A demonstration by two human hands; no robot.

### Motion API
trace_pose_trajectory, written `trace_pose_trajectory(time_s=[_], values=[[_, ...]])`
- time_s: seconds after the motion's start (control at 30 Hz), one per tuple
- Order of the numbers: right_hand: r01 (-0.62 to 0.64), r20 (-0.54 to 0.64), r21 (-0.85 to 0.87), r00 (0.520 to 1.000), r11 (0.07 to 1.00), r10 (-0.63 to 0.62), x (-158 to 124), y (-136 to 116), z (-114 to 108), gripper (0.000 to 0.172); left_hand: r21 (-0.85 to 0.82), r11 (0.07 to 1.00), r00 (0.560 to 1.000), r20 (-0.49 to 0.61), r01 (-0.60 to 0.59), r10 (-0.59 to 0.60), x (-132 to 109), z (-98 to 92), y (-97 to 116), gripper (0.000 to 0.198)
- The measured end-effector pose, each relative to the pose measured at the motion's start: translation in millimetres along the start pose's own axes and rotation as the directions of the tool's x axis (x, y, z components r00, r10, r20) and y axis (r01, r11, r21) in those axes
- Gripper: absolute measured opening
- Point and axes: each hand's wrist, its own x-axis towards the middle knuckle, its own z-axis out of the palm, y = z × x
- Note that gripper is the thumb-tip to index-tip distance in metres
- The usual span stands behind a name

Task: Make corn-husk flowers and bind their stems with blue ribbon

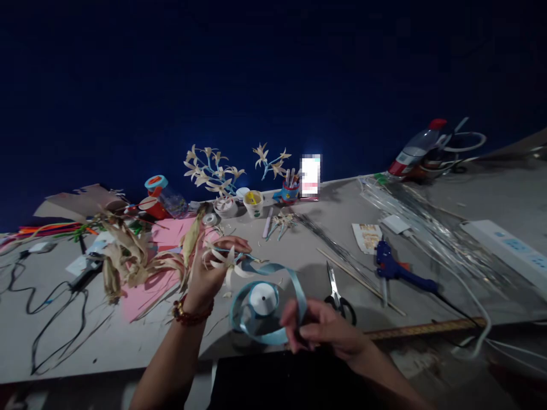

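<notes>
My left hand (pixel 207 265), with a beaded bracelet on the wrist, is closed round a pale husk-like flower (pixel 231 262) whose petals spread toward the middle of the desk. From the flower's stem a light blue ribbon (pixel 294 279) loops to the right. My right hand (pixel 320 324) is closed on this ribbon near the desk's front edge, its fingers slightly blurred. Between the hands lies the white ribbon spool (pixel 264 299), with loose coils around it. Black-handled scissors (pixel 335 293) lie just beyond my right hand.
Dried husks (pixel 132 256) and pink paper (pixel 137 299) lie at left. Flower sprigs (pixel 213 171) stand in a cup behind, by a paper cup (pixel 253 204) and a lit phone (pixel 310 175). To the right are a blue glue gun (pixel 401 270), thin wires (pixel 329 236) and a power strip (pixel 508 245).
</notes>
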Motion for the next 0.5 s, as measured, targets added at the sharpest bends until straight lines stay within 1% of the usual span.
trace_pose_trajectory(time_s=[0.07,0.1,0.13,0.17,0.2,0.23,0.27,0.3,0.33,0.37,0.4,0.43,0.47,0.5], values=[[0.049,-0.113,-0.024,0.992,0.999,-0.051,-14,-9,-14,0.030,-0.004,1.000,1.000,-0.010,0.021,-0.021,0,-7.9,-1,0.002],[0.089,-0.204,-0.019,0.975,0.996,-0.091,-19,-14,-22,0.029,-0.019,0.999,0.999,-0.013,0.037,-0.037,-1,-11.1,-2,0.004],[0.134,-0.315,-0.018,0.940,0.991,-0.132,-22,-19,-31,0.031,-0.045,0.998,0.998,-0.020,0.054,-0.055,-1,-13.3,-4,0.006],[0.161,-0.422,-0.024,0.893,0.987,-0.156,-24,-23,-39,0.032,-0.088,0.993,0.997,-0.029,0.072,-0.075,-2,-14.2,-5,0.009],[0.161,-0.509,-0.049,0.845,0.986,-0.163,-24,-26,-47,0.033,-0.148,0.985,0.994,-0.039,0.091,-0.098,-3,-13.8,-7,0.011],[0.143,-0.578,-0.104,0.796,0.984,-0.177,-22,-28,-53,0.033,-0.219,0.969,0.991,-0.050,0.110,-0.124,-3,-12.1,-9,0.012],[0.103,-0.628,-0.192,0.751,0.976,-0.203,-19,-29,-58,0.033,-0.292,0.948,0.986,-0.060,0.129,-0.153,-3,-9.3,-11,0.012],[0.057,-0.660,-0.307,0.707,0.950,-0.256,-16,-29,-62,0.032,-0.361,0.921,0.981,-0.063,0.148,-0.182,-3,-5.6,-12,0.013],[0.012,-0.669,-0.442,0.662,0.897,-0.339,-12,-27,-64,0.031,-0.415,0.896,0.976,-0.070,0.159,-0.205,-3,-1.0,-13,0.013],[-0.025,-0.648,-0.575,0.624,0.818,-0.436,-8,-26,-63,0.031,-0.453,0.875,0.971,-0.077,0.170,-0.228,-3,4.1,-13,0.013],[-0.040,-0.599,-0.687,0.596,0.725,-0.535,-3,-24,-60,0.031,-0.481,0.859,0.966,-0.086,0.176,-0.245,-3,9.9,-13,0.013],[-0.021,-0.525,-0.772,0.584,0.635,-0.619,2,-22,-55,0.031,-0.502,0.846,0.961,-0.095,0.180,-0.260,-4,16.0,-12,0.013],[0.026,-0.439,-0.829,0.588,0.558,-0.679,7,-21,-47,0.029,-0.519,0.835,0.956,-0.102,0.184,-0.275,-5,22.5,-11,0.012],[0.112,-0.351,-0.853,0.601,0.510,-0.718,13,-20,-38,0.025,-0.531,0.826,0.951,-0.114,0.186,-0.287,-7,29.3,-10,0.011]])
